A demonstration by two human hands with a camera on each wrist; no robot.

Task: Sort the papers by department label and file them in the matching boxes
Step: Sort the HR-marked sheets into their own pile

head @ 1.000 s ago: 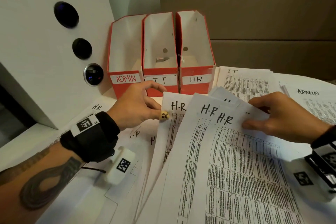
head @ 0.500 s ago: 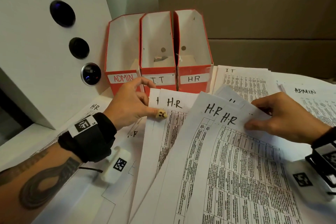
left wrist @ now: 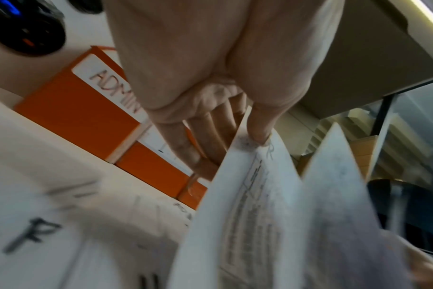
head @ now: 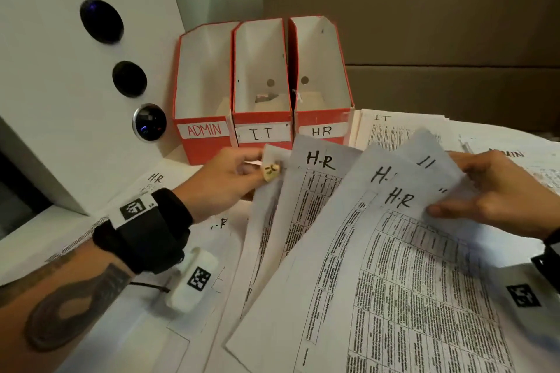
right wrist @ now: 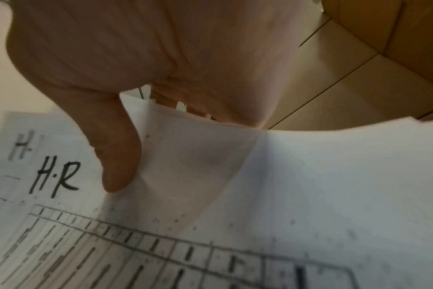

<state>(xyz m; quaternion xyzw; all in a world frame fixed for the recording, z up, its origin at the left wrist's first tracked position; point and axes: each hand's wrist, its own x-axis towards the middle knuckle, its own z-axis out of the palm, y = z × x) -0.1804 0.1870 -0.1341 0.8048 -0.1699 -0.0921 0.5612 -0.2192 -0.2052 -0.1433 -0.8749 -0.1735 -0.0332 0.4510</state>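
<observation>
Several printed sheets marked H.R (head: 348,236) are fanned out and lifted off the table between my hands. My left hand (head: 242,179) pinches the top left corner of the leftmost sheet (left wrist: 247,140), thumb on top. My right hand (head: 485,197) pinches the upper right of the front sheets (right wrist: 185,156), thumb on top beside an H.R label. Three red file boxes stand at the back, labelled ADMIN (head: 203,130), I.T (head: 262,133) and HR (head: 321,131). Their insides look nearly empty.
A stack of I.T papers (head: 394,130) lies right of the HR box, and ADMIN papers (head: 515,157) lie further right. More H.R sheets (head: 157,182) lie flat under my left arm. A white machine with round knobs (head: 60,70) stands at the left.
Both hands have raised the fanned H.R sheets up and toward the boxes. My left hand went from pressing on the paper to pinching its corner.
</observation>
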